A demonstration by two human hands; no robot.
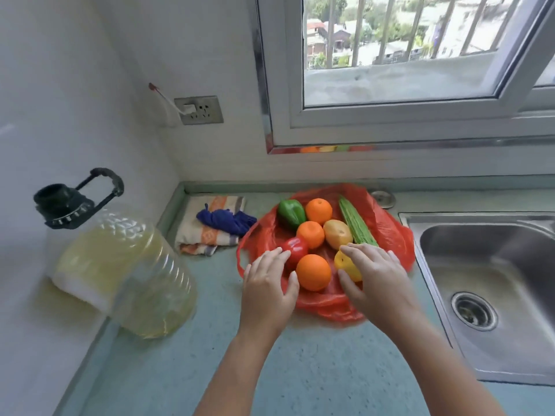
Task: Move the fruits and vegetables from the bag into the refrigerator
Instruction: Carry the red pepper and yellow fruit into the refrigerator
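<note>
- Head view, task things: a red plastic bag (pixel 387 226) lay spread flat on the table (pixel 300 373), just left of the sink (pixel 510 256). On it rested a green pepper (pixel 290 214), three oranges (pixel 313 272), a red pepper (pixel 297 247), a yellowish potato-like item (pixel 338 234), a ridged green gourd (pixel 356 223) and a yellow fruit (pixel 350 267), partly hidden.
- Head view, hands: the left hand (pixel 267 283) was flat with spread fingers, fingertips on the red pepper and thumb beside the nearest orange. The right hand (pixel 375 274) lay with straight fingers over the yellow fruit, thumb alongside it; neither hand had closed round anything.
- Head view, progress: every visible item sat on the bag, and no refrigerator appeared in view, so the transfer was judged barely begun, with all pieces left to carry.
- Head view, writing: none could be read. The large bottle (pixel 126 265) of pale liquid showed no legible label, and the folded cloths (pixel 210 226) and wall socket (pixel 199 110) bore no text.
</note>
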